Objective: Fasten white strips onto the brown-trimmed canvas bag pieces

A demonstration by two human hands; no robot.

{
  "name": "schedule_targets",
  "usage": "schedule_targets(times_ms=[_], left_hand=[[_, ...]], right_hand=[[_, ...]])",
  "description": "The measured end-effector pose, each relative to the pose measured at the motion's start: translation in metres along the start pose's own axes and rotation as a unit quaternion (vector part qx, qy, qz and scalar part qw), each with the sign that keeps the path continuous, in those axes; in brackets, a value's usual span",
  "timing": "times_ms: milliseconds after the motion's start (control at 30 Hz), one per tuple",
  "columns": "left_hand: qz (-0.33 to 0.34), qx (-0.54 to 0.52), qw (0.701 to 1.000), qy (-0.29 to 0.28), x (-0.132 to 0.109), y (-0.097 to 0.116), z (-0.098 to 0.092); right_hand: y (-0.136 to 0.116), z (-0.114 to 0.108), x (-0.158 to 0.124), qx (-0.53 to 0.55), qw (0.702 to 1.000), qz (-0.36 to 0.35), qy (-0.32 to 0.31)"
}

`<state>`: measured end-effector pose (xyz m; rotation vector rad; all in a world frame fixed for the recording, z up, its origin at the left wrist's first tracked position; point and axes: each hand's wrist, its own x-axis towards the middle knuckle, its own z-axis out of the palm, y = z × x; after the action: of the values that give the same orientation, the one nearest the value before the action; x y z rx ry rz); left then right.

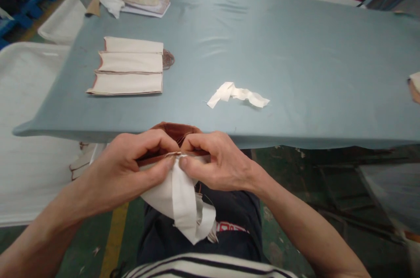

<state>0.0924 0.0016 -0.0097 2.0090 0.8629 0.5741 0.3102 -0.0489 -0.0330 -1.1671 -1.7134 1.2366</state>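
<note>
Just off the table's front edge, my left hand (144,160) and my right hand (213,160) meet at the edge of a cream fabric piece (157,192) with a brown lining. Both hands pinch this edge between thumb and fingers, their tips nearly touching. From the pinched spot a white cloth strip (183,199) hangs over my lap in a loose loop. Brown fabric (177,128) bulges up behind my fingers, with thin threads near it. What lies exactly between the fingertips is partly hidden.
On the blue-green covered table (311,72), folded cream fabric pieces (129,72) lie left beside a coil of brown cord (168,59). A loose white strip (238,93) lies mid-table. White tubs (29,94) stand at the left; papers (147,8) lie at the back left.
</note>
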Motion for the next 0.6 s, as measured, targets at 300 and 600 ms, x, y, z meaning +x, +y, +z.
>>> schedule_targets(times_ms=[300, 600], left_hand=[[0.113, 0.112, 0.985, 0.067, 0.001, 0.002, 0.01], [0.292, 0.281, 0.909, 0.102, -0.011, -0.037, 0.025]], right_hand=[[0.01, 0.013, -0.002, 0.081, 0.994, 0.03, 0.06], [0.021, 0.04, -0.009, 0.238, 0.956, 0.124, 0.12]])
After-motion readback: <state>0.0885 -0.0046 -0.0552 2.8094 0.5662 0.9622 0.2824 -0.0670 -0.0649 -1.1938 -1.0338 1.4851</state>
